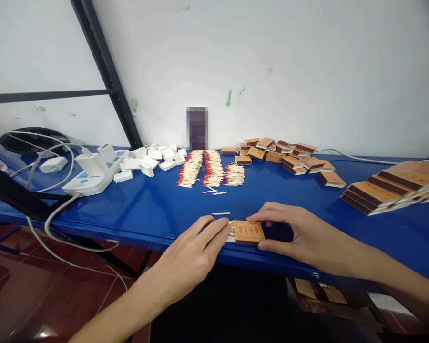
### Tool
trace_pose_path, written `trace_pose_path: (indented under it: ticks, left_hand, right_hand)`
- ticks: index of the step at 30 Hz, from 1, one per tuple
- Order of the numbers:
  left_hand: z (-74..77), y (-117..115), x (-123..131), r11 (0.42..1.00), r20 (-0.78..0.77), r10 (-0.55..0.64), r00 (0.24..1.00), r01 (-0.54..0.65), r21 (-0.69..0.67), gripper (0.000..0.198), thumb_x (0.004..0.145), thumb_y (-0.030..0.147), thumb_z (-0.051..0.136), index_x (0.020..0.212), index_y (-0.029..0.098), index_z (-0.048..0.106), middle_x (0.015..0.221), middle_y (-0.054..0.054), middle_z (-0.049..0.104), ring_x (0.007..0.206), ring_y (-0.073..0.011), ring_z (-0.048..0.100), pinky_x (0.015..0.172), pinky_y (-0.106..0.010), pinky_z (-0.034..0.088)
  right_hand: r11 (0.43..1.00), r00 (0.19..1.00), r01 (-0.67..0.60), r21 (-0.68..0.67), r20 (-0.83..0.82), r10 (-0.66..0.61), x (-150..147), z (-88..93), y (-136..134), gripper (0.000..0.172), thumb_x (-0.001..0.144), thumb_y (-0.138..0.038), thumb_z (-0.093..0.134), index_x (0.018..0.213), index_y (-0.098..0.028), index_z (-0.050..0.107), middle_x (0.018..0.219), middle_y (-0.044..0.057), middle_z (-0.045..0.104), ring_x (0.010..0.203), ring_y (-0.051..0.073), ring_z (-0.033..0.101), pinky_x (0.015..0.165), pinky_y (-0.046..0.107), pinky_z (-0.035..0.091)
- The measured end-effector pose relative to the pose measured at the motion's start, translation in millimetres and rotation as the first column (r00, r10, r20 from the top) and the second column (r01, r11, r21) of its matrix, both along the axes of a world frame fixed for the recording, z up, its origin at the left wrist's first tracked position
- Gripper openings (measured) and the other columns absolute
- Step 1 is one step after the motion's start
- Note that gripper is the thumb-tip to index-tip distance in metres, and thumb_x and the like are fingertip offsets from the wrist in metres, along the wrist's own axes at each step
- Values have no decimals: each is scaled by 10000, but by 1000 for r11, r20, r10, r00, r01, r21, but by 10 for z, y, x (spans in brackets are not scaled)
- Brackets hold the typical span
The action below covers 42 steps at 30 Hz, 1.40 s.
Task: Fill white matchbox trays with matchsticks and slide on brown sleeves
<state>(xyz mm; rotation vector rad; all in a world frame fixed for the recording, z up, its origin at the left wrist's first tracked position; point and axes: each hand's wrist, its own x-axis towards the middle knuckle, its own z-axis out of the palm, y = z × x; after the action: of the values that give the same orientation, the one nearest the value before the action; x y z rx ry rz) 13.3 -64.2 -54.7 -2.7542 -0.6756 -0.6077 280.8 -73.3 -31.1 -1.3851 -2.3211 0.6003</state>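
Observation:
An orange matchbox (250,232) with red lettering lies near the front edge of the blue table. Its white tray (230,232), with matches in it, sticks out partly on the left. The fingers of my left hand (203,245) close on the tray's left end and hide most of it. My right hand (289,233) grips the cover between thumb and fingers from the right. A single loose match (220,214) lies just behind my left fingers. Farther back are rows of red-tipped matches (213,167), with a few strays (210,191) in front.
White empty trays (146,159) are heaped at the back left, beside a power strip (93,183) with chargers and cables. Matchboxes (289,157) are piled at the back right. Stacked larger boxes (393,188) stand at the right. A black shelf post (103,71) rises on the left.

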Motion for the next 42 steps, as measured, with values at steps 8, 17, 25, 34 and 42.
trace_pose_path:
  ticks: [8,17,25,34,42]
  left_hand:
    - [-6,23,-14,987,44,0,999,7,-163,501,895,-20,396,1360,143,486,1376,-119,549,1252,-247,513,1026,-443,539]
    - [-60,17,-2,973,140,54,989,-20,-229,479,966,85,418,1437,166,393,1452,-146,455,1341,-247,464,1066,-430,503]
    - [-81,35,26,982,267,13,964,38,-184,340,981,153,452,1313,195,513,1356,-146,534,1200,-230,597,961,-400,573]
    - [-94,38,7,995,227,-32,973,52,-82,344,917,32,435,1201,152,588,1214,-140,626,1132,-226,637,901,-376,599]
    - [-93,9,32,998,119,-32,992,25,61,351,940,22,372,1230,83,561,1212,-153,661,1217,-267,602,958,-396,580]
  right_hand:
    - [999,1000,3,39,3,-3,-47,33,-16,375,871,-514,593,1157,-282,659,1019,62,644,894,231,609,760,366,501]
    - [999,999,-31,-21,-29,30,-67,35,5,396,888,-525,585,1201,-290,644,1120,60,649,983,236,614,849,382,504]
    - [999,1000,-15,38,-7,16,-111,0,-12,390,895,-503,576,1200,-269,647,1157,88,654,1048,272,607,906,445,493]
    - [998,999,11,59,31,-13,47,32,-69,309,898,-475,573,1121,-273,641,1082,54,650,972,232,611,831,376,500]
    - [1000,1000,16,14,-21,-15,35,48,-37,325,866,-524,617,1089,-294,670,1047,35,665,933,222,616,794,351,505]
